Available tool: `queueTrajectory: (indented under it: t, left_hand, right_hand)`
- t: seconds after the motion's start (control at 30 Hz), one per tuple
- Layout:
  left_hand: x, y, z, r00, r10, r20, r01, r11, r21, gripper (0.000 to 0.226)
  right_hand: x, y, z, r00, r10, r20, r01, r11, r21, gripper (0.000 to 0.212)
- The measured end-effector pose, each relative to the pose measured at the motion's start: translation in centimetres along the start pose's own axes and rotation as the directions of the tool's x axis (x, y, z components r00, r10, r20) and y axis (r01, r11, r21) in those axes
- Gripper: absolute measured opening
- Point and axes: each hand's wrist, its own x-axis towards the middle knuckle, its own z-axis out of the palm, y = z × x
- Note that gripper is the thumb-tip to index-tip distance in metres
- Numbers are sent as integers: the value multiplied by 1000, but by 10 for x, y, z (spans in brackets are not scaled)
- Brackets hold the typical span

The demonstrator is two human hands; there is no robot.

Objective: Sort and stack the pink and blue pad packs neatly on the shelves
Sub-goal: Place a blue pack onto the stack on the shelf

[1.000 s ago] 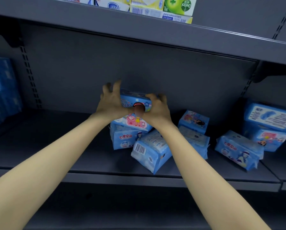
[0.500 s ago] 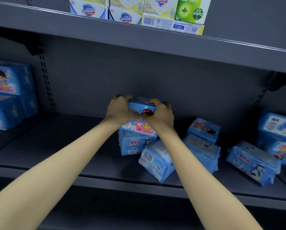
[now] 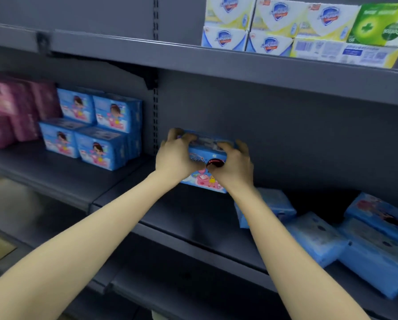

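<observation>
- The blue pack point(image 3: 206, 151) looks light and squishy with a slick plastic wrap, so I'd squeeze it gently by the short ends.
- The left hand point(image 3: 176, 156) and right hand point(image 3: 233, 167) each grip an end, holding it in the air above the middle shelf point(image 3: 181, 212).
- Half a second ago it sat on the loose pile point(image 3: 320, 236). Now it's lifted and swung left, nearer the neat blue stacks point(image 3: 96, 135).

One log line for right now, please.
left hand: grips blue pad pack | right hand: grips same pack | stacked blue packs: at left | loose blue packs: at right | pink packs: far left
</observation>
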Motion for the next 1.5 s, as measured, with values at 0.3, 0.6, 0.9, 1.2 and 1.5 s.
queueTrajectory:
  t: [0.3,0.6,0.9,1.2,1.5]
  left_hand:
    - [-27,-91,-55,988,-156,-11,156,984,89,68]
    - [-54,-155,-101,952,-298,-72,306,941,145,66]
    - [-79,-198,-131,908,-398,-127,414,898,150,66]
    - [-101,-236,-168,869,-464,-173,491,855,169,68]
    - [-127,-276,-206,839,-501,-213,538,824,180,65]
  right_hand:
    - [-5,-80,69,973,-179,144,176,984,34,52]
    - [-17,-143,123,932,-288,222,262,955,139,45]
    - [-29,-184,162,882,-362,301,324,930,172,52]
    - [-43,-234,191,835,-426,349,372,904,212,52]
    - [-66,-283,223,805,-461,373,387,885,259,50]
